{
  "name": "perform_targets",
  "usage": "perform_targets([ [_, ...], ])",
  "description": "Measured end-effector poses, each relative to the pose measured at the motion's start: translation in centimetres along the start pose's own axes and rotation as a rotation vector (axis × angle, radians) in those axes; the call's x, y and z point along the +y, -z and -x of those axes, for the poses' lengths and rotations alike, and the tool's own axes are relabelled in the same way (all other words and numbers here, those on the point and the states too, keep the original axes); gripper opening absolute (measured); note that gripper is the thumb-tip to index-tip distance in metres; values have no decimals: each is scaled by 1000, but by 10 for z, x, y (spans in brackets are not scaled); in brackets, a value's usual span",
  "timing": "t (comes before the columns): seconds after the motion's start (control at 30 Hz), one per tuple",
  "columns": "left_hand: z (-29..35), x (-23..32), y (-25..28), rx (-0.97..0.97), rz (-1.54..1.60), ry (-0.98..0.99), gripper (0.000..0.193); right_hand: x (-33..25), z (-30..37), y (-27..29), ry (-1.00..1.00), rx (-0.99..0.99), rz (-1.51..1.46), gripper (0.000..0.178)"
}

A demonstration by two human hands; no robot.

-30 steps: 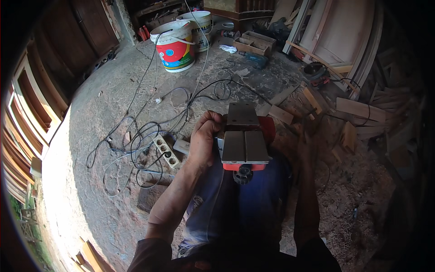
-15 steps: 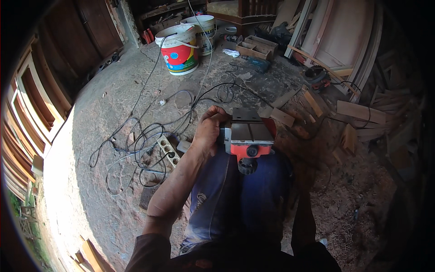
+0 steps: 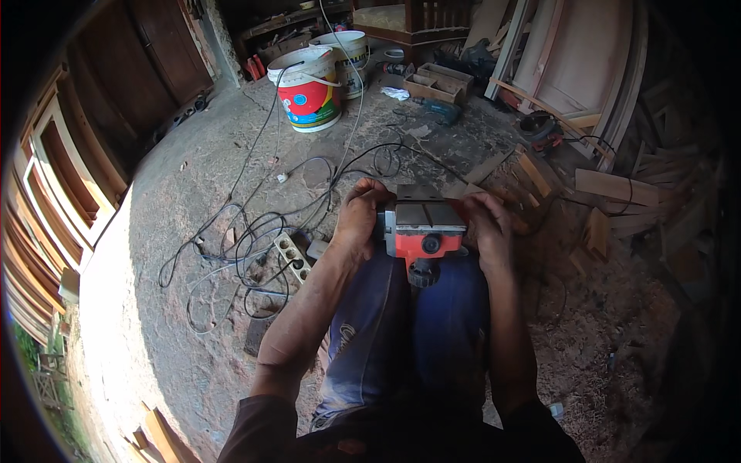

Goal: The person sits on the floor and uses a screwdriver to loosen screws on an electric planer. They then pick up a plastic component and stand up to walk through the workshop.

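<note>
A red and grey electric planer (image 3: 429,244) rests upside down over my knees, its metal sole facing up and its black front knob toward me. My left hand (image 3: 358,219) is closed on the planer's left side, with the fingers bent around its edge. At the right side, my right hand (image 3: 492,230) is closed against the planer body, its fingertips partly hidden behind it. Below the planer lie my legs in blue trousers (image 3: 370,332).
A white power strip (image 3: 292,257) lies left among tangled cables (image 3: 231,247). Two paint buckets (image 3: 311,104) stand ahead, near a wooden box (image 3: 438,81) and a green power tool (image 3: 440,110). Wood offcuts (image 3: 617,187) and a circular saw (image 3: 540,130) lie to the right.
My right hand has come up from the shadow at the right and now grips the planer's right side. My left hand keeps its hold, and the planer has barely shifted.
</note>
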State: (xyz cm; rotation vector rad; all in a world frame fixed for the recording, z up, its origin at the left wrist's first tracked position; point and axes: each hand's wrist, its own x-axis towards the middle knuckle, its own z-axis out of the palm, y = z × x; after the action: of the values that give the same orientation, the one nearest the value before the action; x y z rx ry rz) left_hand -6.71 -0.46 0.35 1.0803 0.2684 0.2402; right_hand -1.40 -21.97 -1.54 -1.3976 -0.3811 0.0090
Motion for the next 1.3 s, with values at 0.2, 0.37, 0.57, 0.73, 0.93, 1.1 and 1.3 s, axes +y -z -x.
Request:
perform_targets([
  [0.2,11,5,-3,14,44,-24,5,-15,0,-14,-54,-46,3,17],
  [0.37,9,-1,-1,-4,69,-31,6,-10,-4,-14,-71,-53,24,22],
  [0.57,7,0,0,10,48,-26,7,-25,-41,-12,-193,-515,238,69],
  [0.73,8,-2,-5,-1,79,-19,7,-63,-43,-15,12,-876,425,84],
  [0.93,9,-3,-1,19,43,-33,7,-114,-16,3,504,-1001,-437,67],
  [1.1,10,1,-4,11,103,-17,7,-45,-22,-5,117,-44,35,25],
  [1.3,10,1,-5,28,60,-18,7,-8,-7,-12,-102,-37,-65,18],
])
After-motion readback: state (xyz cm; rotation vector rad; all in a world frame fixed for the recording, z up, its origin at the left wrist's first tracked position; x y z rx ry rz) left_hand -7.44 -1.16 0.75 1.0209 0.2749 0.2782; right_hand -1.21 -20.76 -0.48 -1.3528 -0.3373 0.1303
